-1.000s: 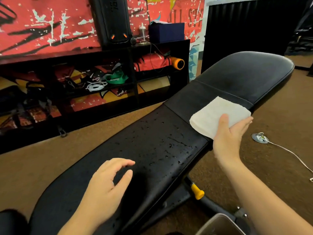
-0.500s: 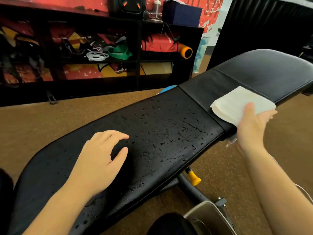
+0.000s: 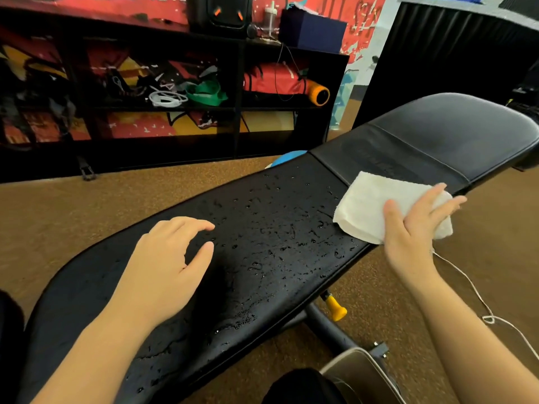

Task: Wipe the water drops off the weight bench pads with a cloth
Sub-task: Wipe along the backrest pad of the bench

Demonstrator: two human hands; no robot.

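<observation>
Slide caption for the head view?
Right hand presses a white cloth flat on the droplet-covered bench pad; left hand open over it.

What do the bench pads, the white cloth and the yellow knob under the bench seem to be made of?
Bench pads: black vinyl or leather-like cover, smooth, dull sheen; water stands on it in beads. Cloth: white terry-type towelling, folded, with a matte nubby pile. Yellow knob: probably moulded plastic, smooth and evenly coloured, though too small to be sure.
</observation>
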